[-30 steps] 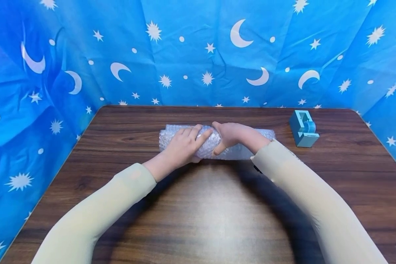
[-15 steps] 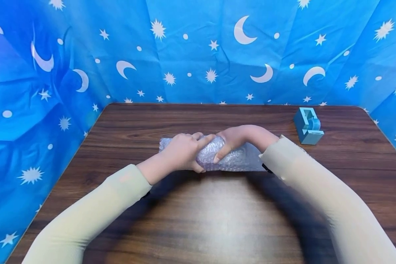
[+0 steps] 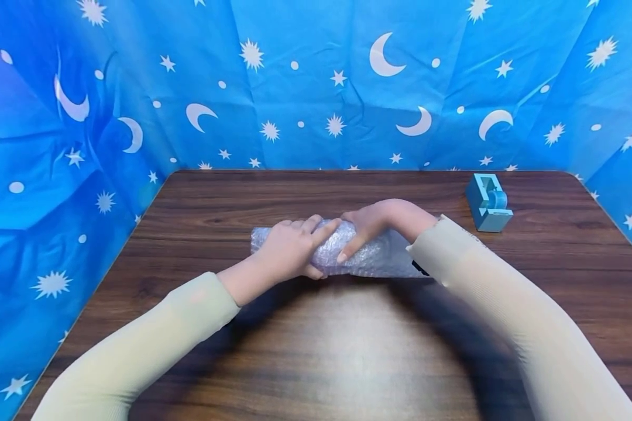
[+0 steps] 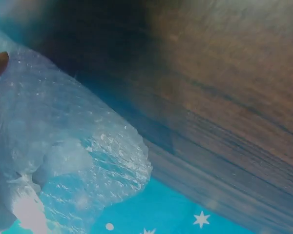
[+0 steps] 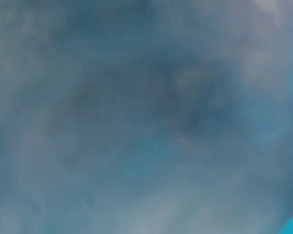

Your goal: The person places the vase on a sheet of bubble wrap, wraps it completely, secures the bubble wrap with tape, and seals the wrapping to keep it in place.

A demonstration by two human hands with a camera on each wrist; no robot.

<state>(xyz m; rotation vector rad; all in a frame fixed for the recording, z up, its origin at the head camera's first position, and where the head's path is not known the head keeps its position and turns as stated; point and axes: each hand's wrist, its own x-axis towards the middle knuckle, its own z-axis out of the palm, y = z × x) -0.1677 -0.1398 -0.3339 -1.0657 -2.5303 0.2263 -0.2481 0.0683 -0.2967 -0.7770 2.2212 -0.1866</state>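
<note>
A staged tabletop workstation is shown rather than a lived-in room. A dark wood-grain table [image 3: 347,351] is enclosed at the back and both sides by a blue backdrop cloth [image 3: 316,88] printed with white moons and stars. A light blue tape dispenser [image 3: 487,202] is placed near the far right corner.

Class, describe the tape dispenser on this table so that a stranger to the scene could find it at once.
Start at the dark wooden table and go to its far right corner. There stands the tape dispenser, a small light blue block, well apart from the clear bubble wrap roll under both hands.
</note>
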